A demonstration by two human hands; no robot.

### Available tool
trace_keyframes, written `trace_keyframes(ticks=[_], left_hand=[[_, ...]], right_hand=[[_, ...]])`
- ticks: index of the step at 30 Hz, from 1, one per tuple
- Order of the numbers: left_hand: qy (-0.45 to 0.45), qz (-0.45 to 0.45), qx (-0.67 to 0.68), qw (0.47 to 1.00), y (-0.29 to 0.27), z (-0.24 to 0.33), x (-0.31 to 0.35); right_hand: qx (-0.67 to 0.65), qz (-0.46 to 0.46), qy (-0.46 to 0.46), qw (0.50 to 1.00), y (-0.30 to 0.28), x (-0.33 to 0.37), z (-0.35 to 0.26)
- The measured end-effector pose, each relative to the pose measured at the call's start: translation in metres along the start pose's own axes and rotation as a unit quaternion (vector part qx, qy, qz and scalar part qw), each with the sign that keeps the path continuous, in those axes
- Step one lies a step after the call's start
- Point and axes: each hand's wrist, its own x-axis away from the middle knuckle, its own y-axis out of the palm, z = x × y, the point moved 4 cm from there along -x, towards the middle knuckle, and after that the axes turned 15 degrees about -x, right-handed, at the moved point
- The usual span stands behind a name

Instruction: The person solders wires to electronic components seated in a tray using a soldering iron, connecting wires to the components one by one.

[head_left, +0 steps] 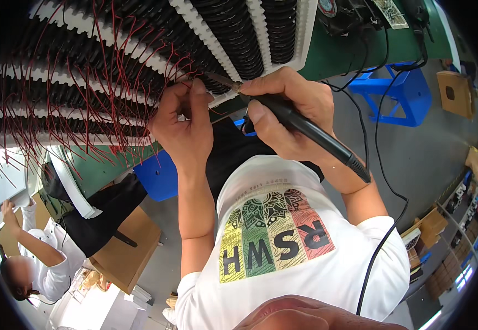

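My right hand (297,113) is closed around the black handle of a soldering iron (313,132). The iron's narrow metal tip points left, at the row of black parts beside my left fingertips. With thumb and forefinger pressed together, my left hand (187,124) pinches a thin red wire (190,76); its exact end is too small to make out. Both hands are at the near edge of a white ridged tray (306,27), which holds rows of closely packed black parts (229,30). Many long red wires (90,104) stick out from the rows on the left.
The tray lies on a green tabletop (338,52). Black cables (368,110) hang at the right, near a blue stool (398,96). Another blue stool (158,176) stands below the table's left part. At the far left another person (52,258) sits by a cardboard box (126,247).
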Motion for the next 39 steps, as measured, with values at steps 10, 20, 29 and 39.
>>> trace_keyframes(ticks=[10, 20, 29, 39], left_hand=[[-0.011, -0.009, 0.007, 1.000, 0.001, 0.000, 0.002], [0.002, -0.026, -0.010, 1.000, -0.002, -0.005, 0.002], [0.030, -0.034, -0.047, 0.998, -0.010, 0.000, -0.006], [0.000, -0.038, -0.036, 0.999, -0.008, -0.004, -0.008]], right_hand=[[-0.030, 0.014, 0.013, 0.999, -0.012, 0.009, -0.007], [-0.053, 0.058, 0.022, 0.997, -0.013, 0.011, -0.003], [-0.035, 0.037, 0.031, 0.998, -0.008, 0.007, -0.002], [-0.031, 0.027, 0.028, 0.999, -0.002, 0.004, 0.000]])
